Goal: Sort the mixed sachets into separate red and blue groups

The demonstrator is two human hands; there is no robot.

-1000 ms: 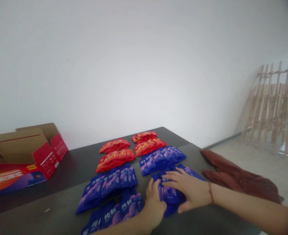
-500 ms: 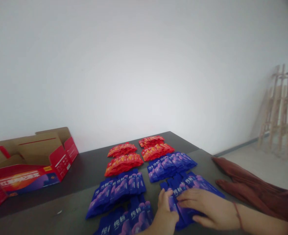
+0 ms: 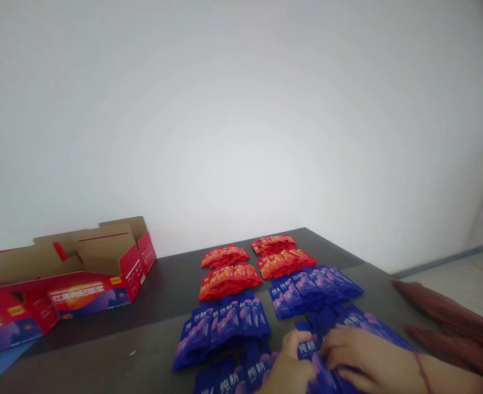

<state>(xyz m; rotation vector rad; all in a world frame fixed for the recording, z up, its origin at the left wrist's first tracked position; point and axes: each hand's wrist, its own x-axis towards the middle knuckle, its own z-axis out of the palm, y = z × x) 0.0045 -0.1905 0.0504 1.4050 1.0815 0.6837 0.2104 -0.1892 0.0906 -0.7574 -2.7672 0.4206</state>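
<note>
Blue-purple sachets lie in overlapping rows on the dark table. My left hand (image 3: 293, 365) is at the left edge of the nearest right-hand row of blue sachets (image 3: 307, 349), its thumb and fingers closed around a sachet there. Across the same row lies my right hand (image 3: 367, 357), palm down with its fingers bent together on the sachets. A thin red cord circles its wrist. Left of my hands are two more rows, a near blue row (image 3: 241, 377) and a blue row (image 3: 225, 325) behind it. Another blue row (image 3: 315, 290) lies beyond my right hand.
Several rows of red-orange sachets (image 3: 230, 280) lie farther back. Open red cardboard boxes (image 3: 91, 298) stand at the left. Brown cloth (image 3: 450, 317) hangs at the right table edge. A white wall (image 3: 241, 137) rises behind the dark table (image 3: 159, 306). A small white scrap (image 3: 132, 353) lies left.
The view has turned left, so everything sits farther right and more of the boxes shows. My right fingers have curled in closer together on the blue sachets; my left hand stays at their edge.
</note>
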